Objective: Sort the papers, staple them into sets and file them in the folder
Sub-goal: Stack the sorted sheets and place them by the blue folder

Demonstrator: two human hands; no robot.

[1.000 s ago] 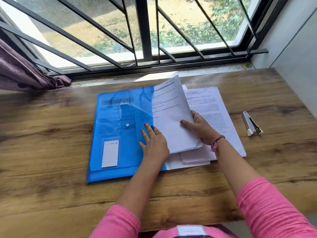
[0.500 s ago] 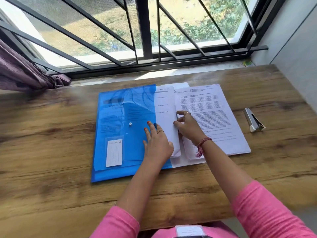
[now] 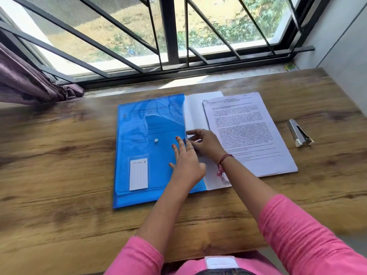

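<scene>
- The left hand [image 3: 186,163] lies flat on the blue folder [image 3: 151,139], fingers [image 3: 179,144] straight and spread, holding nothing.
- The right hand [image 3: 205,142] sits just right of those fingers, its own fingers curled and pinching the edge of a white paper set [image 3: 195,114] at the folder's right edge.
- A printed stack of papers [image 3: 250,133] lies on the desk [image 3: 59,155] right of the right hand's fingers.
- The stapler [image 3: 298,133] rests farther right, apart from the stack.

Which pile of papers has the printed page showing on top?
The white stack of printed papers at the right, nearest the stapler. The white sheets beside the blue plastic folder show a blank face.
</scene>
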